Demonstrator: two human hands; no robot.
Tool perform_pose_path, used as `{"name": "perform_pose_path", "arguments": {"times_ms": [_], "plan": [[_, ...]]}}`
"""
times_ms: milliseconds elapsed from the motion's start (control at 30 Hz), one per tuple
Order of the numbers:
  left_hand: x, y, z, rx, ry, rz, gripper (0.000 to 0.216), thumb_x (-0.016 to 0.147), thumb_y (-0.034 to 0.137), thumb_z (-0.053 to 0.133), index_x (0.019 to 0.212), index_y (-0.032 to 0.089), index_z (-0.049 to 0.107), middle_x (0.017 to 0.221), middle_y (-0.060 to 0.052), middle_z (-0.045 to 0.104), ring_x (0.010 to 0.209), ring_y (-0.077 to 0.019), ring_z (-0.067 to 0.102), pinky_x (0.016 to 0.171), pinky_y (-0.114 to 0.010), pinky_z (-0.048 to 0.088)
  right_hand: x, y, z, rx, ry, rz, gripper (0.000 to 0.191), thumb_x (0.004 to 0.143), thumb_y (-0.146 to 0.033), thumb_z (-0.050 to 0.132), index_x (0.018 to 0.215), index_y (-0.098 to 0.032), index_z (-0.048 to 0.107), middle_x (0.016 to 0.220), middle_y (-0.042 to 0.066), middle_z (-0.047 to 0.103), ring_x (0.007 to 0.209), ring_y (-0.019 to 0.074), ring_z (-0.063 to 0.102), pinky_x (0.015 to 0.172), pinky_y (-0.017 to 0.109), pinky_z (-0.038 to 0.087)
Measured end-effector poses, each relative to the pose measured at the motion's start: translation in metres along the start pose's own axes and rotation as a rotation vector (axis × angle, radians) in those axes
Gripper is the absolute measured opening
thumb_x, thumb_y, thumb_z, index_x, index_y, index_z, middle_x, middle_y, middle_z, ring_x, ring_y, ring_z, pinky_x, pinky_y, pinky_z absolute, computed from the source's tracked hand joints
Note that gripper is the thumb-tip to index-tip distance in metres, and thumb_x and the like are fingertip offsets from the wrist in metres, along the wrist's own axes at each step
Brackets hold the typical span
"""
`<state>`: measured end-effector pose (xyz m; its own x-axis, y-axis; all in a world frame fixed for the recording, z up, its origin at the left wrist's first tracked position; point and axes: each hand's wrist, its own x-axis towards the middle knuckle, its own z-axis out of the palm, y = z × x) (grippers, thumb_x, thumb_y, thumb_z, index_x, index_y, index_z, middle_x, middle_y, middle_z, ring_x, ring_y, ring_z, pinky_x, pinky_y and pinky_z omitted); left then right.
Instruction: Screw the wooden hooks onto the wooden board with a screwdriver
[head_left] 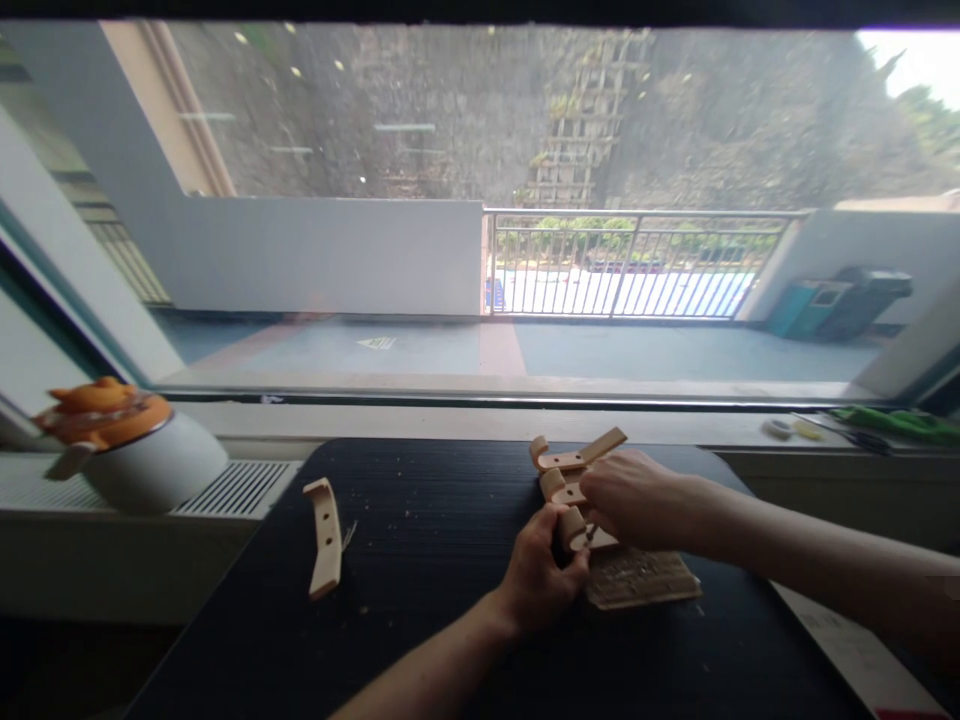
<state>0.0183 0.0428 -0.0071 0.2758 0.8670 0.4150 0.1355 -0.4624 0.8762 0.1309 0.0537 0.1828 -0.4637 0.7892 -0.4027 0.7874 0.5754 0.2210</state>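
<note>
Toward the right of the dark table, my left hand [541, 570] grips the curled end of a pale wooden hook [574, 528], thumb and fingers on either side. My right hand [637, 495] is closed just above the same hook, fingertips pointing down at its flat part. A thin dark bit, perhaps a screw, shows below those fingertips; what they pinch is mostly hidden. Behind lie two similar hooks, a middle one [562, 488] partly covered by my right hand and a far one [577, 458] with drilled holes. A rough brown board [645, 580] lies beside and under the nearest hook.
Another wooden hook [325, 540] with two holes lies at the left of the black table [420, 640], near thin splinters. A white pot [161, 465] with an orange lid stands on the left ledge. A tape roll [776, 429] and green cloth [896, 423] sit on the right sill.
</note>
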Motion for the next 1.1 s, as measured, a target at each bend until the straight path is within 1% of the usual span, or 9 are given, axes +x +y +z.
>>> {"name": "perform_pose_path", "arguments": {"times_ms": [67,133,233,367,533,600,733,933,1100], "plan": [[0.0,-0.001,0.0,-0.005,0.001,-0.002,0.024,0.074,0.01,0.063,0.095,0.018,0.056,0.087,-0.002,0.061,0.078,-0.0161,0.056,0.075,-0.026,0.049,-0.002,-0.002,-0.006,-0.011,-0.012,-0.012,0.013,0.079,-0.012,0.059,0.084,-0.009,0.071,0.088,0.015,0.072,0.083,0.0289,0.068,0.062,0.032,0.042],[0.0,-0.001,0.001,-0.011,0.002,-0.006,0.025,0.073,0.01,0.063,0.095,0.018,0.056,0.088,-0.002,0.061,0.078,-0.0161,0.056,0.075,-0.026,0.049,-0.006,-0.004,-0.01,-0.026,-0.018,-0.016,0.019,0.077,-0.007,0.059,0.092,-0.01,0.071,0.094,0.015,0.072,0.086,0.0296,0.069,0.064,0.033,0.044],[0.0,-0.002,0.002,-0.012,0.007,-0.012,0.026,0.073,0.01,0.063,0.095,0.019,0.055,0.087,-0.001,0.06,0.079,-0.0161,0.056,0.074,-0.026,0.048,-0.011,-0.006,-0.011,-0.024,0.028,-0.058,0.026,0.078,-0.002,0.055,0.095,-0.013,0.07,0.096,0.015,0.072,0.088,0.029,0.069,0.067,0.033,0.046],[0.0,-0.001,0.002,-0.003,0.011,-0.028,0.027,0.072,0.011,0.064,0.097,0.018,0.055,0.086,-0.001,0.06,0.078,-0.0162,0.056,0.073,-0.026,0.048,-0.011,-0.005,0.0,-0.007,0.071,-0.107,0.025,0.083,-0.005,0.052,0.097,-0.014,0.071,0.092,0.014,0.072,0.082,0.0282,0.069,0.063,0.033,0.047],[0.0,0.001,0.001,-0.006,0.005,-0.012,0.024,0.074,0.011,0.063,0.096,0.018,0.055,0.088,-0.003,0.06,0.079,-0.0172,0.056,0.075,-0.027,0.048,-0.003,-0.001,0.014,-0.019,0.107,-0.12,0.023,0.081,-0.004,0.054,0.095,-0.009,0.071,0.092,0.016,0.071,0.082,0.028,0.069,0.063,0.032,0.047],[0.0,0.002,0.0,-0.01,0.002,-0.007,0.026,0.074,0.011,0.063,0.098,0.018,0.055,0.09,-0.003,0.061,0.083,-0.0179,0.057,0.077,-0.028,0.048,-0.002,0.001,0.015,-0.001,0.111,-0.112,0.023,0.082,-0.006,0.054,0.096,-0.01,0.071,0.092,0.016,0.071,0.084,0.0276,0.069,0.064,0.032,0.046],[0.0,0.002,-0.001,0.004,0.0,-0.02,0.025,0.074,0.011,0.064,0.096,0.018,0.055,0.089,-0.002,0.06,0.081,-0.0173,0.056,0.076,-0.027,0.048,-0.003,0.006,0.014,0.047,0.1,-0.083,0.02,0.083,-0.007,0.052,0.087,-0.012,0.071,0.087,0.013,0.072,0.083,0.0256,0.069,0.065,0.03,0.044],[0.001,0.003,-0.001,-0.02,-0.008,-0.018,0.024,0.074,0.01,0.063,0.096,0.018,0.056,0.089,-0.003,0.06,0.082,-0.0179,0.056,0.078,-0.028,0.048,-0.007,0.004,0.009,0.041,0.059,0.034,0.021,0.088,-0.019,0.052,0.084,-0.014,0.071,0.09,0.015,0.073,0.085,0.031,0.069,0.064,0.034,0.043],[0.001,0.003,0.0,-0.037,-0.004,-0.013,0.025,0.074,0.01,0.064,0.097,0.018,0.056,0.089,-0.003,0.061,0.082,-0.0177,0.057,0.078,-0.028,0.048,-0.012,-0.002,-0.002,0.0,0.051,0.023,0.016,0.08,-0.008,0.056,0.089,-0.012,0.07,0.092,0.014,0.073,0.087,0.0305,0.069,0.066,0.034,0.044]]}}
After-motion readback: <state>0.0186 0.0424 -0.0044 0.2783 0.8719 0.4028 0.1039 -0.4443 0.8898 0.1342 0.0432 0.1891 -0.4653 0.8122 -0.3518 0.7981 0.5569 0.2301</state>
